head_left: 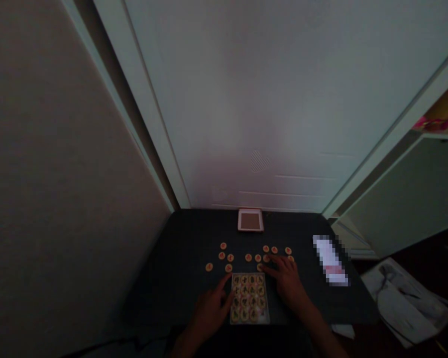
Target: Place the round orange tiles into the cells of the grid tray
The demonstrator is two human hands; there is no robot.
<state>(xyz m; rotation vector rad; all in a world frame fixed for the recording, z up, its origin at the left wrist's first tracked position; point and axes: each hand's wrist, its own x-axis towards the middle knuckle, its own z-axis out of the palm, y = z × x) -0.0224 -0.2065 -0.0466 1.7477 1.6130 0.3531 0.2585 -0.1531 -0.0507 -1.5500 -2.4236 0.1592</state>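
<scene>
A shallow clear box [266, 319] of Chinese chess pieces [244, 302] lies at the table's near edge; dark characters mark the round pieces, arranged in rows. My left hand [211, 309] rests along the box's left side, index finger and thumb apart and touching its edge. My right hand [286, 282] reaches past the box's upper right corner with fingers spread. Its fingertips are at a red-marked chess piece [266, 258] and at another red-marked piece [260, 267] nearer the box. More red-marked pieces [248, 257] lie scattered beyond the box, several to the left and several to the right.
On the dark table [182, 238], a small pale-framed tray or lid [250, 230] stands at the back against the white panel [257, 124]. A blurred-out phone-like object [330, 261] lies at the right. A white bag-like item [406, 303] is on the floor beyond.
</scene>
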